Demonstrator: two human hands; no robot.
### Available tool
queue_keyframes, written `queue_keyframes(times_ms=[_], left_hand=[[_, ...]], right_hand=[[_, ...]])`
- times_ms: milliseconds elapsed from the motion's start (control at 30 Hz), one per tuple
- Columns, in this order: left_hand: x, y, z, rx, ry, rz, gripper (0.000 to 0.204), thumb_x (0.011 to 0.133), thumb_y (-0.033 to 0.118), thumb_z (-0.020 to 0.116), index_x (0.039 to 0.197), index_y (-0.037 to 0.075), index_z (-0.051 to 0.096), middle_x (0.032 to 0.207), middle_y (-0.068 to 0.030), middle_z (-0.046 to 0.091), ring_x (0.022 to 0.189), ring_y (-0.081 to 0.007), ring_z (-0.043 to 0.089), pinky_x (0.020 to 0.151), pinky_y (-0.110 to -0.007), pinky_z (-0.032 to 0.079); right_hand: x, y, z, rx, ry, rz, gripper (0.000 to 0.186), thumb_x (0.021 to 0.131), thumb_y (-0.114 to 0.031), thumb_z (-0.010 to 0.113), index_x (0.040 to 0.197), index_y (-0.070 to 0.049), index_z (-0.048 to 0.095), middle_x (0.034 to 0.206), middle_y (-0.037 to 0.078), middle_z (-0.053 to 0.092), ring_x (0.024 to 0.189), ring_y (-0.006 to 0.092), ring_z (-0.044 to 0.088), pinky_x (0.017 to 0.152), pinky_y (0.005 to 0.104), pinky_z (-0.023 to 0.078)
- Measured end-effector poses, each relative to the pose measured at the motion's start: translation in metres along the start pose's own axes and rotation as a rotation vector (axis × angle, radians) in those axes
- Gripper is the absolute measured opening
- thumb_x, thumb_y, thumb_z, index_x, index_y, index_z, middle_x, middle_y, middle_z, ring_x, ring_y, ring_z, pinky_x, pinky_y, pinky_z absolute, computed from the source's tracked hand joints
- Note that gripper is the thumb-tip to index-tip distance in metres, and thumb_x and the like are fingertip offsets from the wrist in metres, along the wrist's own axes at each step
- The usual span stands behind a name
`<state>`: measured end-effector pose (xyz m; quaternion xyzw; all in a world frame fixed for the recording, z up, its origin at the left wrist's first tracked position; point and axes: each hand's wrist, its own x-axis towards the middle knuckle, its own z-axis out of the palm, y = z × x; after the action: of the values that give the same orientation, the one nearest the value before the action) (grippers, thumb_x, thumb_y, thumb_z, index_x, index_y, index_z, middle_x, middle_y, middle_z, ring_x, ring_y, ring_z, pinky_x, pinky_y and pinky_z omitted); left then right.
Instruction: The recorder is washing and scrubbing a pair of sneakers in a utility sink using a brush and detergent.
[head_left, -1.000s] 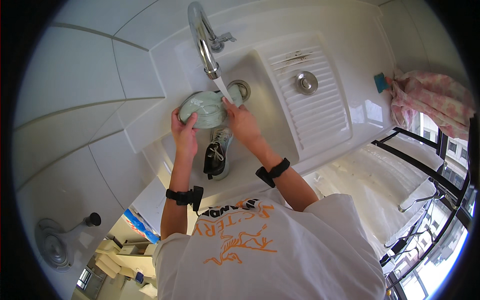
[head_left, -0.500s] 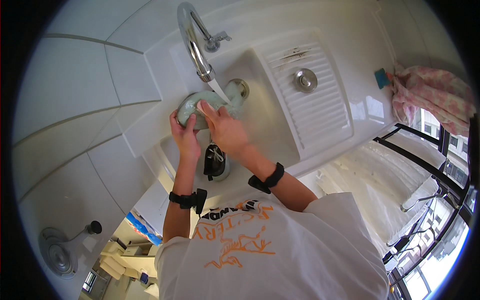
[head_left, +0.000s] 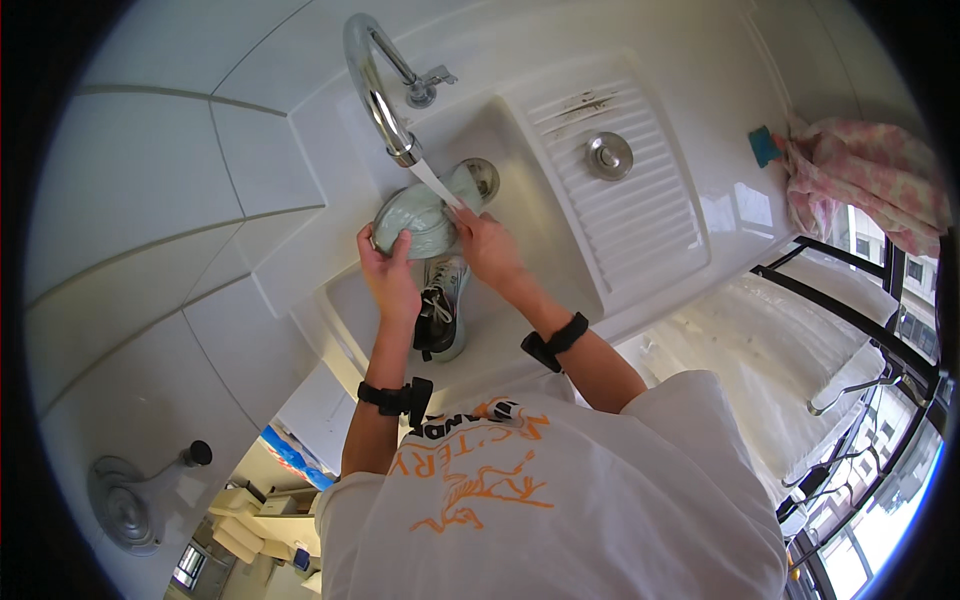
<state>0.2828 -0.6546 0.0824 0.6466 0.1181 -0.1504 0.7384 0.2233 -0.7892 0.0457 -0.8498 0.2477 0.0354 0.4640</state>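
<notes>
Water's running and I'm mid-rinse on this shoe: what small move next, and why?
Probably turn the pale green shoe slightly under the tap stream: the water lands only at its right edge, while the left hand and right hand grip either side.

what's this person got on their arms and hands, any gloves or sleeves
No gloves: both the left hand and right hand are bare. Each wrist carries a black strap with a small black box on it. The forearms are uncovered; short white T-shirt sleeves with orange print end above the elbows.
</notes>
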Motion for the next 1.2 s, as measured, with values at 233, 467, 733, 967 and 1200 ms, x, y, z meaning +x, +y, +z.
queue_keyframes(times_ms=[233,467,733,967,1200], left_hand=[[0.004,-0.008,0.006,0.011,-0.096,0.108,0.041,0.089,0.001,0.066,0.124,0.005,0.046,0.112,-0.0066,0.060,0.103,-0.0145,0.058,0.082,-0.028,0.050],[0.001,-0.011,0.031,-0.129,-0.058,-0.051,0.041,0.088,0.006,0.069,0.123,0.006,0.046,0.109,-0.0054,0.059,0.096,-0.0138,0.056,0.074,-0.030,0.049],[0.006,-0.019,0.039,0.059,0.052,-0.112,0.044,0.085,0.011,0.073,0.119,0.009,0.045,0.109,-0.0010,0.056,0.094,-0.0123,0.053,0.069,-0.028,0.045],[0.006,0.006,0.049,-0.175,-0.047,-0.178,0.042,0.084,0.009,0.074,0.115,0.013,0.045,0.108,0.0004,0.057,0.091,-0.0104,0.053,0.070,-0.031,0.043],[-0.007,0.049,0.018,-0.150,-0.111,-0.102,0.040,0.086,0.005,0.070,0.117,0.008,0.046,0.113,-0.0054,0.059,0.104,-0.0165,0.057,0.086,-0.037,0.050]], right_hand=[[0.000,0.019,-0.001,0.075,0.107,-0.056,0.037,0.095,-0.018,0.056,0.132,-0.021,0.057,0.084,0.022,0.061,0.076,0.0414,0.061,0.067,0.0489,0.050],[-0.007,-0.003,-0.017,0.095,0.161,-0.061,0.042,0.095,-0.019,0.056,0.137,-0.021,0.053,0.086,0.022,0.062,0.076,0.0414,0.061,0.067,0.0484,0.050],[0.035,-0.010,-0.051,0.182,0.178,-0.094,0.044,0.092,-0.026,0.062,0.133,-0.012,0.055,0.082,0.019,0.061,0.075,0.0353,0.064,0.067,0.0458,0.050],[0.155,-0.057,-0.116,0.462,-0.019,-0.015,0.036,0.089,-0.021,0.062,0.113,0.004,0.053,0.080,0.018,0.063,0.074,0.0278,0.067,0.064,0.0401,0.053],[0.212,-0.056,-0.099,1.077,-0.059,-0.008,0.024,0.090,-0.007,0.060,0.108,0.005,0.050,0.083,0.013,0.063,0.067,0.0205,0.064,0.063,0.0342,0.059]])
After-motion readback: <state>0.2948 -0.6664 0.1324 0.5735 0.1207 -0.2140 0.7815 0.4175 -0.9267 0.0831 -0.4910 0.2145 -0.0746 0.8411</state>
